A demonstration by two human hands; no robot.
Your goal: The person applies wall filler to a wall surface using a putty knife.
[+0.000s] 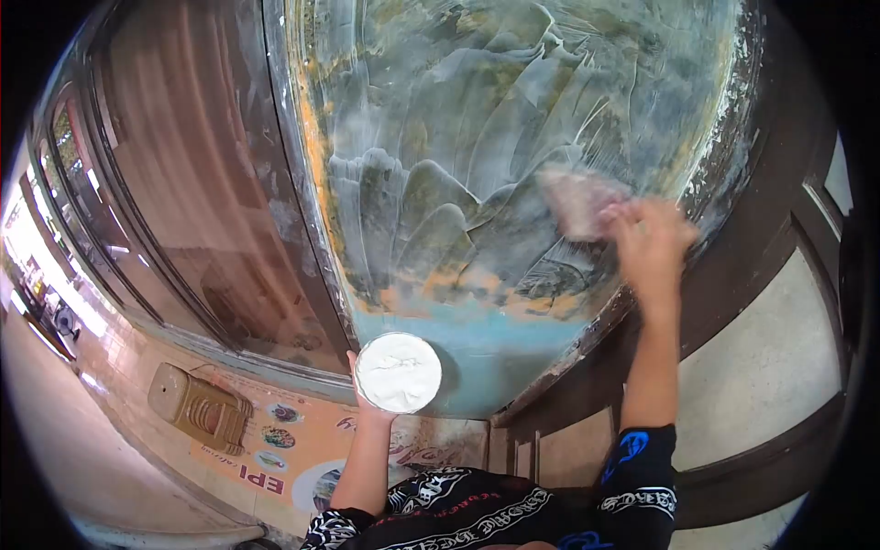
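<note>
My left hand (365, 394) holds up a round container of white paste (398, 373) from below and its left side, at the lower middle of the view. At the right, my right hand (653, 240) is closed on a flat, pinkish-white spreading tool (579, 203), blurred by motion. The tool lies against or just in front of a grey-green wall panel (458, 220) covered in streaks and ridges of white paste. Along the panel's bottom runs a light blue band (477, 341) with orange patches above it.
Brown framed glass with a curtain (192, 174) stands at the left. A brown plastic stool (202, 408) and a printed orange banner (302, 449) lie low at the left. Dark wooden framing (761, 293) with pale panels borders the right side.
</note>
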